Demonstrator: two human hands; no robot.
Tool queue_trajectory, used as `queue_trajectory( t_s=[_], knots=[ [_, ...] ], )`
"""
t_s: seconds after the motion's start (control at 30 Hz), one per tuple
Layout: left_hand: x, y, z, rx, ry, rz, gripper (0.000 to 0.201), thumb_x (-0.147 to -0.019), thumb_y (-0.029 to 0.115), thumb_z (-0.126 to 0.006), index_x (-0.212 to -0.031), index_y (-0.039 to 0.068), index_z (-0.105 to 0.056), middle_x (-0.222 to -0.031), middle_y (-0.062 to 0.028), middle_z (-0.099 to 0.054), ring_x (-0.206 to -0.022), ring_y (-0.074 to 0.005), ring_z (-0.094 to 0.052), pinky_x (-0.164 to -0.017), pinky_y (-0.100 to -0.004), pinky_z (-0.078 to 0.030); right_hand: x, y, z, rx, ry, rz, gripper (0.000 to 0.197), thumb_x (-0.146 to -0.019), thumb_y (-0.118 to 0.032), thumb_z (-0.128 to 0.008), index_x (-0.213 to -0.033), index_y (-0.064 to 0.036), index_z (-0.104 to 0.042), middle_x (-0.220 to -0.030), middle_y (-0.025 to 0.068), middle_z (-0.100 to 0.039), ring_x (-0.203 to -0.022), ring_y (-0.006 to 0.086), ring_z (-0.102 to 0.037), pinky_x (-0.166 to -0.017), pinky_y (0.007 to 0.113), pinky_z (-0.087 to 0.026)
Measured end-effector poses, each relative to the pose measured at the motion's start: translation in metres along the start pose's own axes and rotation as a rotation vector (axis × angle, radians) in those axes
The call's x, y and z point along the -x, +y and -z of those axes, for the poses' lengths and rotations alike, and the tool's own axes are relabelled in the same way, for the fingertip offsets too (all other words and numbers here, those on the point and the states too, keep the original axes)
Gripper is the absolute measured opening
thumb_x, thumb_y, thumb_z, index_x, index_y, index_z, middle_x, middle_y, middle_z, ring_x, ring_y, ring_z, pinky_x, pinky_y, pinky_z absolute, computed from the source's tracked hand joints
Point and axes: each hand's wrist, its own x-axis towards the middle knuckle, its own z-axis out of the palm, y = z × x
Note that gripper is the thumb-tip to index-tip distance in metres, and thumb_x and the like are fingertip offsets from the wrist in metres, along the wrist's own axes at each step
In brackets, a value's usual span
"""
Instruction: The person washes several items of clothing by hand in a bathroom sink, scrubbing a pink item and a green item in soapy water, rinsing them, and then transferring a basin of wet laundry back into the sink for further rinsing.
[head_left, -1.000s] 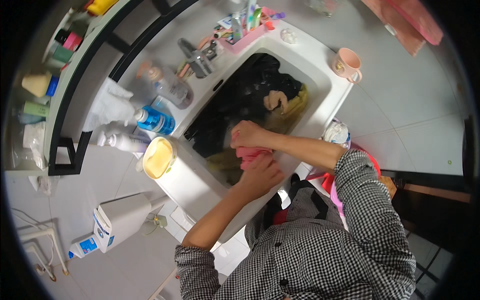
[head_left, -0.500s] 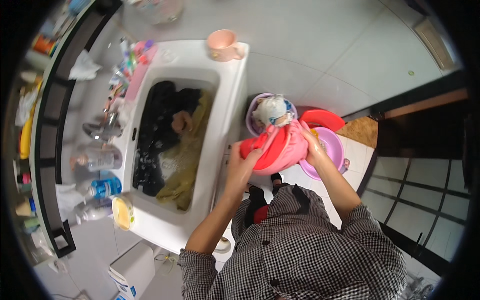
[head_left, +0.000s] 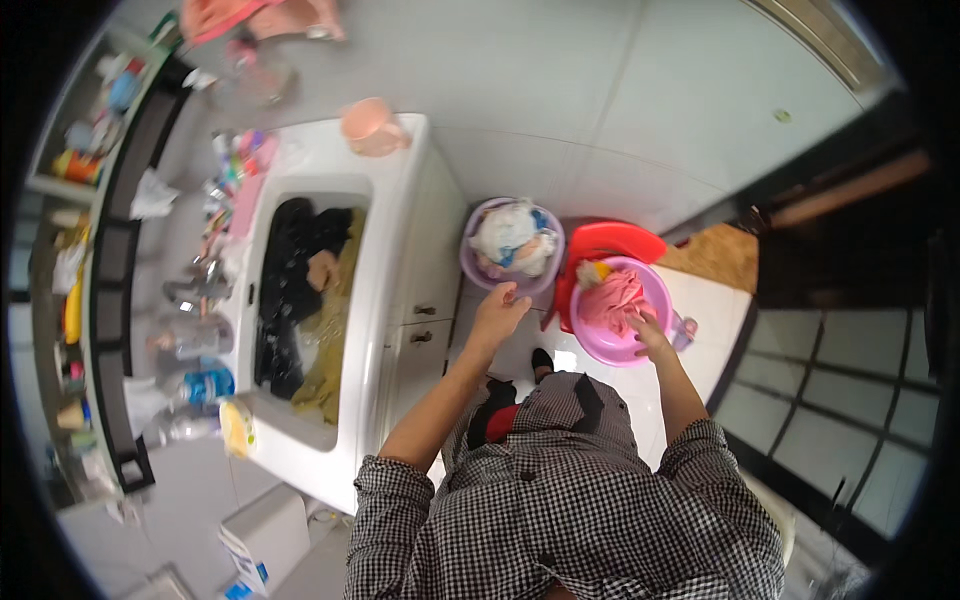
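Note:
A pink garment (head_left: 612, 300) lies bunched in the pink plastic basin (head_left: 592, 347) on the right. My right hand (head_left: 652, 338) is over the basin's near right rim, fingers apart beside the garment; whether a fingertip touches it I cannot tell. Off to the left, my left hand (head_left: 499, 316) hangs empty in the air, its fingers loosely bent and apart. Just beyond that hand stands a lilac basket (head_left: 472, 277) heaped with white and blue laundry (head_left: 515, 238).
Left is a white sink (head_left: 388, 205) with dark and olive clothes (head_left: 300, 245) soaking in water. A peach mug (head_left: 372, 128) and a yellow-topped tub (head_left: 237, 428) sit on its rim. A red stool (head_left: 618, 241) supports the pink basin. A wall shelf (head_left: 112, 300) runs along the left.
The pink garment has gone from between my hands into the pink basin. My left hand has let go of it, and my right hand has moved over the basin. The view has shifted.

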Motion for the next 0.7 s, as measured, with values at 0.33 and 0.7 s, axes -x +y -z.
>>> queue_trajectory(
  t_s=[0.33, 0.7],
  knots=[
    [0.071, 0.038, 0.133, 0.016, 0.784, -0.343, 0.025, -0.075, 0.004, -0.057, -0.100, 0.003, -0.058, -0.087, -0.0068, -0.058, -0.073, -0.0120, -0.053, -0.062, -0.0229, -0.044, -0.005, -0.104, -0.132, 0.179, -0.367, 0.462, 0.029, -0.079, -0.019, -0.056, -0.104, -0.0044, -0.052, -0.079, 0.0018, -0.057, -0.060, 0.0101, -0.053, -0.047, 0.022, -0.044],
    [0.104, -0.112, 0.256, -0.254, 0.520, 0.318, 0.063, -0.066, 0.034, -0.064, -0.120, 0.007, -0.046, -0.118, -0.0193, -0.048, -0.107, -0.0303, -0.047, -0.091, -0.0336, -0.037, 0.171, -0.224, -0.348, 0.437, -0.715, 1.195, 0.020, -0.077, -0.011, -0.056, -0.093, 0.0008, -0.058, -0.084, 0.0120, -0.060, -0.075, 0.0200, -0.057, -0.067, 0.029, -0.044]
  ],
)
